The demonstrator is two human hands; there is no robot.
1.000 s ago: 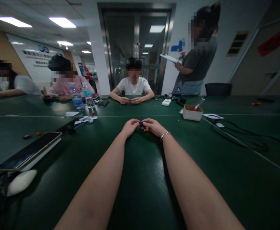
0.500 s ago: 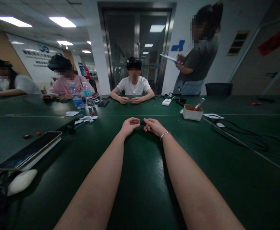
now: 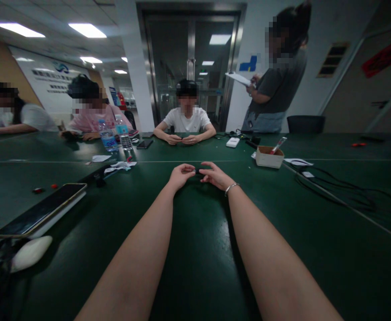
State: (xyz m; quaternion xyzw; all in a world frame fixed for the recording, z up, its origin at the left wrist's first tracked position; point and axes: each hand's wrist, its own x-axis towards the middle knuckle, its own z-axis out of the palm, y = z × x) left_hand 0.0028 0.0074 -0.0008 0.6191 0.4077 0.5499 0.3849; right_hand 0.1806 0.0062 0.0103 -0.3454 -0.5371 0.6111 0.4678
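Note:
My left hand (image 3: pixel 181 176) is closed in a pinch around one end of a small dark object (image 3: pixel 197 171), too small and dim to name. From the left fingertips the object points to the right. My right hand (image 3: pixel 217 175) is beside its other end with thumb and fingers apart, a silver bangle (image 3: pixel 231 189) on that wrist. Whether a right fingertip still touches the object I cannot tell. Both hands are just above the green table (image 3: pixel 195 249), arms stretched forward.
Left lie a phone (image 3: pixel 44 208) on a white box, a white rounded object (image 3: pixel 31 255) and paper scraps (image 3: pixel 120 166). Two water bottles (image 3: pixel 107 136) stand farther back. Right are an open small box (image 3: pixel 269 157) and black cables (image 3: pixel 342 185). Several people sit or stand around the table.
The fingers of my right hand have spread from their pinch on the small dark object. My left hand keeps its hold in the same place.

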